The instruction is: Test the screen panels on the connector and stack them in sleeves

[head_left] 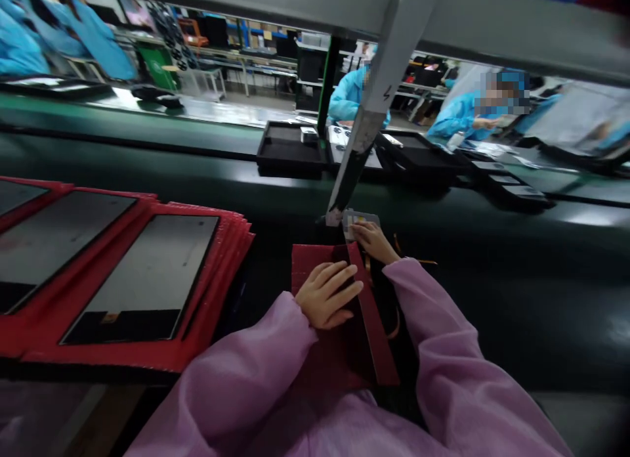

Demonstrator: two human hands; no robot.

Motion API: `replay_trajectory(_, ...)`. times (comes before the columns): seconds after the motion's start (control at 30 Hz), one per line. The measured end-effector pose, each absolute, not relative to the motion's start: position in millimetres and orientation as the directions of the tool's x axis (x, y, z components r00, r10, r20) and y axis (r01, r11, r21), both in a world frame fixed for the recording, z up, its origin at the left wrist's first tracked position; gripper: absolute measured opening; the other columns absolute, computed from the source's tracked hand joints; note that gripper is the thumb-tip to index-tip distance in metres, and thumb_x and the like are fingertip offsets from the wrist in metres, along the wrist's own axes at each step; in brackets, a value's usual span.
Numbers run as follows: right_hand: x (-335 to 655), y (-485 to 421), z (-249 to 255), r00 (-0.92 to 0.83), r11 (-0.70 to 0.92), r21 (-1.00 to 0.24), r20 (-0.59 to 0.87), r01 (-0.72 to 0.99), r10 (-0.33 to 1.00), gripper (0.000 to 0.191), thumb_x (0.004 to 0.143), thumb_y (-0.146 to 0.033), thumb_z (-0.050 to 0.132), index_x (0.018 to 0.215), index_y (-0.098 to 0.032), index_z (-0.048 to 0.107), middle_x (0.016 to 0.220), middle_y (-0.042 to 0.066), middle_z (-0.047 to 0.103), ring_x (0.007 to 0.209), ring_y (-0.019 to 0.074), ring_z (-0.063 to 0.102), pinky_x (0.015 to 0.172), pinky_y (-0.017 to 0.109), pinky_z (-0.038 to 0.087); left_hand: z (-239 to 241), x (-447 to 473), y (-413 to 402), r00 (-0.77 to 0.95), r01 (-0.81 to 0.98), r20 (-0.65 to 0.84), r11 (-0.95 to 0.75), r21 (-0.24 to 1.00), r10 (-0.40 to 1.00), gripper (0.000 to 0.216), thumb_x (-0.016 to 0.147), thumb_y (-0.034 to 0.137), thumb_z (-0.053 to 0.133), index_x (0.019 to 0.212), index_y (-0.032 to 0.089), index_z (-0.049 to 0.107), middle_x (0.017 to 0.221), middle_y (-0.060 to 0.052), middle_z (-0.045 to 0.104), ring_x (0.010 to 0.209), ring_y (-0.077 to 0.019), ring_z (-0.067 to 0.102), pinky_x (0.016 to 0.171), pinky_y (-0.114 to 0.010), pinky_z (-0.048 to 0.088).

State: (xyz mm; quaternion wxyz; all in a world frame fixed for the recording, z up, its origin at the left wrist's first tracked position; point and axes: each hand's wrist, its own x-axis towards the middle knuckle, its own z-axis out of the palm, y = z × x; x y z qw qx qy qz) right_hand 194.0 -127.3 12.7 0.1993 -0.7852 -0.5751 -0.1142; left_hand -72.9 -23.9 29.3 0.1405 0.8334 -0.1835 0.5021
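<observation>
Dark bench (516, 299): panels (152, 266) on red sheets (216, 273); I judge red folder (339, 362) unfinished. Left hand (329, 296) on it, fingers loose; right hand (374, 240) at clear case (350, 220), grip unclear.

We wear a loose pink-lilac smock (344, 431) of softly wrinkled cloth, and its long sleeves (453, 355) are gathered at the cuffs (401, 270).
</observation>
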Motion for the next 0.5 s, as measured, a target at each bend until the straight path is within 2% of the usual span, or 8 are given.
replay_trajectory(0.2,209,-126,2,0.229,-0.179,-0.153,0.436,0.972,0.871,0.037,0.096,-0.033,0.042,0.118,-0.024,0.069,0.119,0.012,0.065,0.110,0.0297,0.059,0.093,0.049,0.049,17,-73,-27,0.497,-0.355,0.850,-0.935,0.015,-0.175,0.056,0.099,0.057,0.027,0.124,0.022,0.063,0.139,-0.008,0.057,0.138,-0.0235,0.040,0.110,-0.039,0.036)
replay_trajectory(0.33,220,-124,-3,0.165,-0.127,-0.112,0.475,0.986,0.864,0.040,0.094,-0.039,0.039,0.110,-0.023,0.072,0.114,0.014,0.067,0.104,0.0318,0.061,0.088,0.050,0.050,6,-66,-28,0.665,-0.264,0.710,-0.962,-0.067,-0.232,0.056,0.093,0.067,0.032,0.131,0.034,0.059,0.149,-0.001,0.049,0.139,-0.0216,0.040,0.113,-0.038,0.033)
replay_trajectory(0.5,232,-123,-8,0.112,-0.084,-0.079,0.495,0.993,0.862,0.039,0.089,-0.040,0.039,0.100,-0.024,0.072,0.109,0.014,0.068,0.098,0.0313,0.065,0.086,0.050,0.052,26,-74,-26,0.761,-0.232,0.605,-0.969,-0.084,-0.234,0.057,0.095,0.066,0.024,0.135,0.039,0.055,0.151,0.005,0.046,0.141,-0.0154,0.039,0.118,-0.029,0.027)
